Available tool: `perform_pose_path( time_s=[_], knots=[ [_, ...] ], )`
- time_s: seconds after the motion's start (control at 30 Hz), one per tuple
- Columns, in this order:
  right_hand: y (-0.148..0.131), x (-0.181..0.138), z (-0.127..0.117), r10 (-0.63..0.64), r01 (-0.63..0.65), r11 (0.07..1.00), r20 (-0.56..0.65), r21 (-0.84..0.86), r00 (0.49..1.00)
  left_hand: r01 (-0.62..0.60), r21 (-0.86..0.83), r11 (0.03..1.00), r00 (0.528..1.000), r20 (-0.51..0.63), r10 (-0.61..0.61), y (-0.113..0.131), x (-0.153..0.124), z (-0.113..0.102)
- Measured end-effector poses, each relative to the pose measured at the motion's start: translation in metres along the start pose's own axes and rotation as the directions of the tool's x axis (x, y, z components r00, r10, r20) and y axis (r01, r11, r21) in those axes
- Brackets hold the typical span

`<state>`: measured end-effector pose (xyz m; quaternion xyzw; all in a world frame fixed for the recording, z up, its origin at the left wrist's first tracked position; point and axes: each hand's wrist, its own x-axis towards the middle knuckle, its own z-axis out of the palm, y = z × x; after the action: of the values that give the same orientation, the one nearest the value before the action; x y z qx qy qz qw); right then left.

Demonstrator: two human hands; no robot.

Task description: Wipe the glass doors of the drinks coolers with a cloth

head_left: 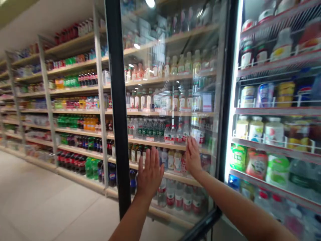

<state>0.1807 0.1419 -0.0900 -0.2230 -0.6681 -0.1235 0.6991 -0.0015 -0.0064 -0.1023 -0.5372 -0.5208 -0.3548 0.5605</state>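
Observation:
My left hand (149,174) is raised flat in front of a glass fridge door (173,47), palm toward the pane and fingers stretched upward. To its right, my right hand (193,158) is held up by the same pane, seen more from the side, with its fingers extended. Neither hand holds anything. Whether the palms touch the glass I cannot tell. The door stands swung open, with a black frame (116,100) along its left side. Bottled drinks on shelves show through the pane behind both hands.
On the right is the lit fridge interior, with wire shelves (273,110) of bottles and cans. Long wooden shelves (77,132) of soft drinks run along the left wall. Pale floor tiles (55,207) lie below. A black bar (200,226) crosses the door's bottom.

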Motion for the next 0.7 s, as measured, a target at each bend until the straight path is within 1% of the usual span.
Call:
perform_pose_path(
  time_s=[0.1,0.17,0.23,0.3,0.37,0.4,0.43,0.5,0.6,0.63,0.7],
  knots=[
    [-0.015,0.043,0.004,-0.080,0.079,0.997,0.049,0.006,0.996,-0.010,-0.001,1.000,0.999,-0.043,0.010,-0.002,0.002,0.001],
    [-0.027,0.061,0.006,-0.102,0.101,0.995,0.073,0.015,0.992,-0.006,-0.008,1.000,0.999,-0.039,0.006,-0.003,0.002,0.003],
    [-0.038,0.054,0.009,-0.116,0.115,0.993,0.080,0.018,0.990,-0.001,-0.026,1.000,0.999,-0.036,0.000,-0.003,0.001,0.005],
    [-0.045,0.029,0.010,-0.167,0.166,0.986,0.114,0.022,0.979,0.000,-0.037,0.999,0.999,-0.048,-0.002,-0.004,0.000,0.006],
    [-0.047,0.008,0.009,-0.232,0.229,0.973,0.176,0.037,0.957,-0.005,-0.036,0.999,0.998,-0.071,0.002,-0.004,-0.001,0.007],
    [-0.047,0.006,0.008,-0.255,0.250,0.967,0.202,0.049,0.946,-0.007,-0.033,0.999,0.997,-0.081,0.004,-0.004,-0.001,0.007],
    [-0.047,0.010,0.008,-0.265,0.258,0.964,0.221,0.060,0.939,-0.006,-0.032,0.999,0.996,-0.087,0.003,-0.004,-0.001,0.007],
    [-0.048,0.032,0.008,-0.240,0.227,0.970,0.216,0.080,0.947,-0.003,-0.028,1.000,0.996,-0.089,0.001,-0.005,-0.001,0.008],
    [-0.055,0.068,0.016,-0.133,0.117,0.986,0.136,0.118,0.982,0.001,-0.017,1.000,0.997,-0.071,-0.002,-0.004,-0.001,0.009],
    [-0.059,0.072,0.019,-0.101,0.086,0.988,0.111,0.128,0.989,0.000,-0.015,1.000,0.998,-0.071,-0.001,-0.003,-0.002,0.010],
    [-0.068,0.062,0.024,-0.072,0.057,0.989,0.104,0.137,0.992,0.002,-0.030,1.000,0.995,-0.095,-0.005,-0.003,-0.004,0.011]
  ],
)
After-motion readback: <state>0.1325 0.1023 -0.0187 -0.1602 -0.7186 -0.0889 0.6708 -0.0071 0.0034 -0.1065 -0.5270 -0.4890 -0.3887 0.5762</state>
